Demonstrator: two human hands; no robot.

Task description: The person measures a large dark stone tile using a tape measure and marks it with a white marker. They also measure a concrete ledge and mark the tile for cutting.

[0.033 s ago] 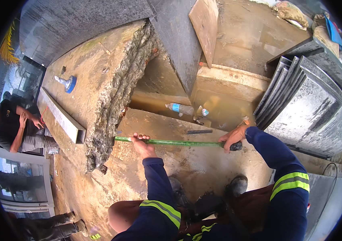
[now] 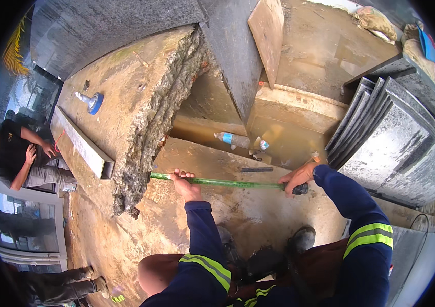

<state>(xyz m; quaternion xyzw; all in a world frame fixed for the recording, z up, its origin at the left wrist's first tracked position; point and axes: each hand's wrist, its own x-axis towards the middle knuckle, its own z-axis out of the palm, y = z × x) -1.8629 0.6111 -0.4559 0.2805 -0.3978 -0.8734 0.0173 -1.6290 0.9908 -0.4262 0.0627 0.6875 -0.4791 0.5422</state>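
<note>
A tape measure's green blade (image 2: 238, 183) stretches level across my front, above a wet, muddy concrete ledge. My left hand (image 2: 186, 187) is closed around the blade near its left end, which reaches the broken edge of a concrete slab (image 2: 120, 97). Closed on the tape's dark case (image 2: 301, 189) is my right hand (image 2: 299, 175); the case shows partly below the fingers. A flat dark strip (image 2: 257, 169) lies on the ledge just beyond the blade.
Dark stone panels (image 2: 391, 138) lean in a stack at right. Muddy water with a plastic bottle (image 2: 233, 139) fills the trench ahead. A metal channel (image 2: 85, 146) and a blue-capped bottle (image 2: 94, 104) lie on the slab. Beyond it sits another person (image 2: 20, 153).
The whole view has shifted slightly. Both hands keep their hold on the tape measure, with no clear change in its extended length.
</note>
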